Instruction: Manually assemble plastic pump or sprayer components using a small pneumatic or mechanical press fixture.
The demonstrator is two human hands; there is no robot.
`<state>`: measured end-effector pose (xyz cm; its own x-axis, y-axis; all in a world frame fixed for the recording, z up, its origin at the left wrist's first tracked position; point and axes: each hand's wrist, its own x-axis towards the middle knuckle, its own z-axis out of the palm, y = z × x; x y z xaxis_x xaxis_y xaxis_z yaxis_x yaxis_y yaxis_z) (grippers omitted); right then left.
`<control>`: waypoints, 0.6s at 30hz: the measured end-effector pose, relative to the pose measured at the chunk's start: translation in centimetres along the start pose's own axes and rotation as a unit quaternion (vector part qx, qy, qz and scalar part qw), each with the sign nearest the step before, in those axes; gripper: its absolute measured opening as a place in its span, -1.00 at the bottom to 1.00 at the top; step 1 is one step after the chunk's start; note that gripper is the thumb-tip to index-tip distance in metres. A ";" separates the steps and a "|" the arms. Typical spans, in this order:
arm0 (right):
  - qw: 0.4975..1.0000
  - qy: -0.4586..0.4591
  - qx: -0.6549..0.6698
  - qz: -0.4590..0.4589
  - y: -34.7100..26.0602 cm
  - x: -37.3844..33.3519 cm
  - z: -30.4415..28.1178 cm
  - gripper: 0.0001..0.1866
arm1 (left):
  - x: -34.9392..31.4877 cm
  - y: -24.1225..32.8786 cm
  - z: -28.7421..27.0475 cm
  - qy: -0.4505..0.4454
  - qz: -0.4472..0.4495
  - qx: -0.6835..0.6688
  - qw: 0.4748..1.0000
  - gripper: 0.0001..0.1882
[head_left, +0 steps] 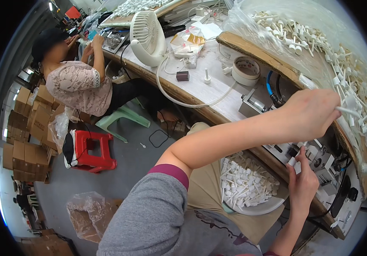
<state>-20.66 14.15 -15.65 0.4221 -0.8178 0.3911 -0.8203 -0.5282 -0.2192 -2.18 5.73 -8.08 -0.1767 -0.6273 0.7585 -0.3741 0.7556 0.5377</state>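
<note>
Over the bench [192, 93], at the cardboard's [256, 53] near edge, your left hand [313, 113] looks closed on a white stick [349, 112]; over the bench's front edge, your right hand [303, 183] pinches a smaller white piece [292, 161]. Expect light, stiff, slick plastic; grip mid-stem.

The left arm [230, 136] reaches across to the right, bent at the elbow [177, 153], its forearm almost straight out and higher than the other. The left hand [311, 113] turns its back upward, wrist flexed, fingers curled under in a grip, their tips mostly hidden. The right forearm [288, 232] rises steeply from the lower edge. The right hand [305, 181] points upward, lower than the left, thumb [292, 176] and forefinger [301, 154] drawn together in a pinch.
</note>
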 end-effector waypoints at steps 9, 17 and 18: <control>0.999 -0.045 -0.021 -0.002 -0.2 0.6 -0.7 -0.47 | -5.4 1.8 -2.2 -0.048 -0.068 -0.092 0.992 -0.86; 0.773 0.048 0.623 0.104 -1.2 -2.1 -3.2 -0.20 | -10.7 3.6 -2.9 -0.217 -0.072 -0.026 0.973 -0.76; 0.808 0.037 0.575 0.125 -1.2 -2.6 -3.3 -0.34 | -11.4 3.6 -2.4 -0.214 -0.064 -0.044 0.974 -0.76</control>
<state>-22.07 17.69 -13.46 0.2397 -0.9383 0.2491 0.0415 -0.2464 -0.9683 0.70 16.06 -13.92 -0.5040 -0.7246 0.4701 -0.3428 0.6674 0.6611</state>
